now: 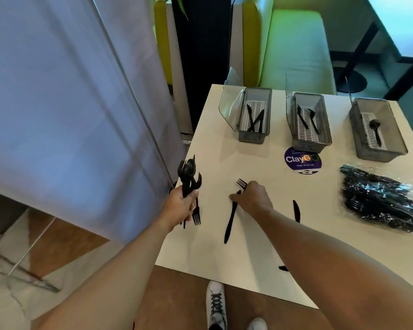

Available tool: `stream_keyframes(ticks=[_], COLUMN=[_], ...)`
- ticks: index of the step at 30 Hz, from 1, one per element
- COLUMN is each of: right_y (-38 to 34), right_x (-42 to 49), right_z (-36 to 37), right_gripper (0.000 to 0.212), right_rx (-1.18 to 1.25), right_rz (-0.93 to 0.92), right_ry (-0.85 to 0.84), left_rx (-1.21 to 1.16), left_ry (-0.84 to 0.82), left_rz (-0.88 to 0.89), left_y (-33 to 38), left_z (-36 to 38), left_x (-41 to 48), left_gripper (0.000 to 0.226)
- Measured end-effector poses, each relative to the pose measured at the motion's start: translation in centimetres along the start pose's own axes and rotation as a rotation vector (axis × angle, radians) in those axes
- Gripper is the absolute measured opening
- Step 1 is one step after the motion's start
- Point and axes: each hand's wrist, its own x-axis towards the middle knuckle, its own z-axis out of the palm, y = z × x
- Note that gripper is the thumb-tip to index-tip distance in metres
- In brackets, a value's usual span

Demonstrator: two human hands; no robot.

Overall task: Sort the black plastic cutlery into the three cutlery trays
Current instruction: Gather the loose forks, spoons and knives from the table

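Observation:
My left hand [180, 206] grips a bunch of black plastic cutlery [188, 177] upright at the table's left edge, with forks and spoons mixed. My right hand [253, 197] holds a black fork [241, 183] while its fingers touch the top of a black knife [231, 217] lying on the table. A second knife [296, 210] lies to the right. Three grey trays stand at the back: the left tray [254, 136] holds knives, the middle tray [311, 141] holds forks, and the right tray [379, 151] holds a spoon.
A clear plastic bag of black cutlery [379, 201] lies at the table's right. A round purple sticker [302, 159] sits below the middle tray. Another black piece [283, 267] shows near the front edge by my right forearm. A white curtain [69, 103] hangs left of the table.

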Motion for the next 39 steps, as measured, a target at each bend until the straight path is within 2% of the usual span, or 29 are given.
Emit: stream_keyframes(ticks=[4, 10, 14, 18, 22, 26, 29, 31, 34, 36, 39], right_y=[-0.4, -1.0, -1.5, -2.6, -4.3, -5.7, -6.3, -6.6, -6.3, -6.0, -5.9], right_x=[0.1, 0.4, 0.5, 0.8, 0.8, 0.4, -0.1, -0.5, -0.5, -0.4, -0.2], right_z=[1.2, 1.8, 1.2, 1.1, 1.7, 3.3, 4.2, 5.0, 6.0, 6.3, 5.6], right_gripper=[0.020, 0.041, 0.022, 0.015, 0.020, 0.017, 0.043, 0.049, 0.029, 0.017, 0.016], right_rx=[-0.017, -0.036, -0.222, -0.211, -0.182, -0.325, -0.497, -0.614, -0.685, -0.665, -0.385], right_rz=[0.002, 0.012, -0.055, -0.216, -0.432, -0.641, -0.721, -0.764, -0.793, -0.825, -0.746], right_ry=[0.025, 0.005, -0.070, -0.135, -0.166, -0.271, -0.381, -0.440, -0.471, -0.417, -0.308], left_rx=[-0.004, 0.016, 0.005, -0.016, -0.053, -0.081, -0.079, -0.078, -0.074, -0.059, -0.055], left_ry=[0.020, 0.033, 0.038, 0.066, 0.091, 0.117, 0.122, 0.131, 0.142, 0.152, 0.148], left_rz=[-0.007, 0.000, 0.009, 0.009, 0.005, -0.013, -0.021, -0.027, -0.031, -0.024, -0.013], left_y=[-0.1, -0.7, -0.8, -0.7, -0.8, -1.4, -1.9, -2.2, -2.3, -2.2, -1.8], left_z=[-0.6, -1.4, -1.7, -2.4, -3.1, -3.8, -4.2, -4.5, -4.7, -4.7, -4.4], left_x=[-0.2, -0.3, -0.4, -0.4, -0.6, -0.7, -0.7, -0.8, -1.0, -1.0, -0.7], left_gripper=[0.027, 0.026, 0.027, 0.027, 0.022, 0.022, 0.024, 0.025, 0.026, 0.025, 0.022])
